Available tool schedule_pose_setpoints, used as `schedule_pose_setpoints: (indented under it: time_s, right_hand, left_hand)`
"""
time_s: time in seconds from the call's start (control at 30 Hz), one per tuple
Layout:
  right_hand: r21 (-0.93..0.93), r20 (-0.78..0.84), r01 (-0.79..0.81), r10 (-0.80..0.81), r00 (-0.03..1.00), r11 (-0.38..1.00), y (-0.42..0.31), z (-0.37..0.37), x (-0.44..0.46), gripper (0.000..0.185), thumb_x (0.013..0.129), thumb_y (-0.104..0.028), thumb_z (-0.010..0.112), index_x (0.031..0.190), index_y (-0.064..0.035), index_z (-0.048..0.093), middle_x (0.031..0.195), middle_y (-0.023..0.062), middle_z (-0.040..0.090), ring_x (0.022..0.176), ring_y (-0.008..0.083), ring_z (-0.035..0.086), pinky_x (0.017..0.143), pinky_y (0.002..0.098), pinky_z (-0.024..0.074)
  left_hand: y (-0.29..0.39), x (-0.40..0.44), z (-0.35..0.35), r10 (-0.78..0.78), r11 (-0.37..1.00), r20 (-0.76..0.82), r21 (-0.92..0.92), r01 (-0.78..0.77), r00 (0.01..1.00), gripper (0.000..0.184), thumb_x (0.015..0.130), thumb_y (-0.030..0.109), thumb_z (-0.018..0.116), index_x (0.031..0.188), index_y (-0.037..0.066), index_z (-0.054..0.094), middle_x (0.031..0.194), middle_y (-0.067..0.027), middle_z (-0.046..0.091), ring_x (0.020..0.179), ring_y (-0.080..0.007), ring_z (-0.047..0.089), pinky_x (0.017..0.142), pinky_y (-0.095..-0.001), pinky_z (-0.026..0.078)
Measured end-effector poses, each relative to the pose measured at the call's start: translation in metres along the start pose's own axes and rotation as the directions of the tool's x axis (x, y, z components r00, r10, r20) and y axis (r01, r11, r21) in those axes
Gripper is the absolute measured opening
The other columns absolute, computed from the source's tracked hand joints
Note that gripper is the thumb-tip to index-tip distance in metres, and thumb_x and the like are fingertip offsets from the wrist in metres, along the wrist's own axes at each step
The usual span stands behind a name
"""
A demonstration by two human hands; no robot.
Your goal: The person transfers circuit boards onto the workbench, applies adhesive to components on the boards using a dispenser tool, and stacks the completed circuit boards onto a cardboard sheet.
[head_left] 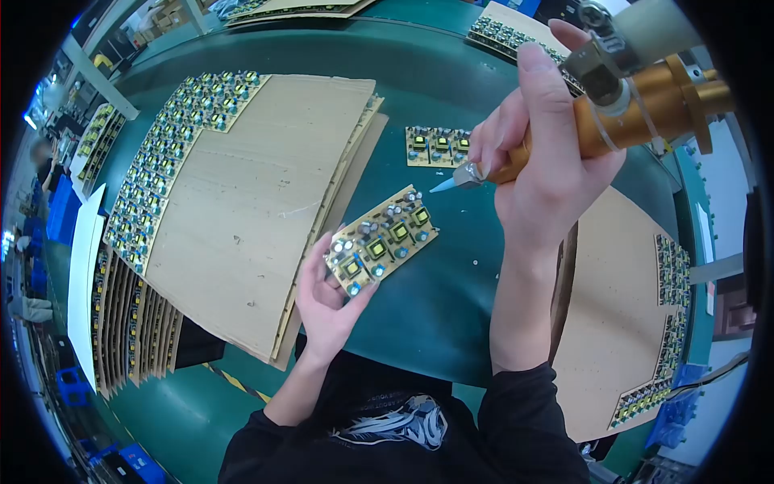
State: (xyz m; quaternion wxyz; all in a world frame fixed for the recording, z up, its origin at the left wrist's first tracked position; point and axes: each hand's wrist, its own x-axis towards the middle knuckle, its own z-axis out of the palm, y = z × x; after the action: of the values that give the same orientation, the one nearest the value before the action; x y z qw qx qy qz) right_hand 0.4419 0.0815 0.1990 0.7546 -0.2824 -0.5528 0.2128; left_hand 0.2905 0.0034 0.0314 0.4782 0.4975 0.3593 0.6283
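Inspecting from my remote post, I find the board (384, 239) in the left hand (326, 323), raised toward the middle of the green bench (459, 298), tilted, parts side up. The left fingers are partly closed: the thumb lies at its near edge, the others at its left end and underneath. I judge it light and stiff, smooth enough at the rim to slip, and fragile where the coils and capacitors stand up. I recommend holding it by the bare edges, clear of the parts. The right hand (556, 169) is wrapped round the orange tool (633, 113), thumb raised along its side; how hard it presses I cannot tell. The pale blue nozzle (443, 185) points at the board's upper corner, near it; whether they touch, I cannot confirm. Beyond lies a second board (435, 145), flat on the bench. To the left, a cardboard stack (250, 161) carries rows of boards (153, 177); to the right, a cardboard sheet (617, 306) bears more along its outer edge. At far left I note a blue bin (64, 214) and, blurred, a person (47, 165).
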Motion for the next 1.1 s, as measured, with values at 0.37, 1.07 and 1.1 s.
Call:
schedule_pose_setpoints:
  time_s: [0.37,1.07,1.1]
  right_hand:
    - [0.104,0.069,-0.049,0.042,0.997,0.993,-0.005,0.009,-0.013,0.022,0.088,-0.012,0.057,0.104,0.0003,0.049,0.048,0.0017,0.043,0.035,0.0094,0.041,0.039,0.0241,0.0392]
    - [0.131,0.07,-0.039,0.031,0.997,0.991,-0.011,0.014,-0.019,0.02,0.089,-0.011,0.055,0.106,-0.0022,0.048,0.048,0.002,0.042,0.034,0.0104,0.041,0.037,0.0246,0.0391]
    - [0.13,0.07,-0.04,0.032,0.997,0.991,-0.011,0.014,-0.019,0.02,0.089,-0.011,0.055,0.106,-0.0022,0.048,0.048,0.002,0.042,0.034,0.0104,0.041,0.037,0.0246,0.0391]
  left_hand:
    - [0.012,0.031,0.037,-0.128,0.979,0.022,-0.156,0.13,0.992,0.081,0.074,-0.015,0.063,0.141,0.0,0.02,0.138,-0.0189,0.034,0.116,-0.0248,0.051,0.091,-0.032,0.05]
    - [0.018,0.037,0.048,0.061,0.986,0.094,-0.159,-0.046,0.994,0.077,0.075,-0.015,0.063,0.14,0.0,0.025,0.139,-0.016,0.035,0.116,-0.0236,0.051,0.091,-0.0315,0.05]
    - [0.018,0.037,0.048,0.067,0.987,0.093,-0.152,-0.053,0.993,0.077,0.075,-0.015,0.063,0.139,0.0,0.025,0.139,-0.016,0.035,0.116,-0.0235,0.051,0.091,-0.0315,0.05]
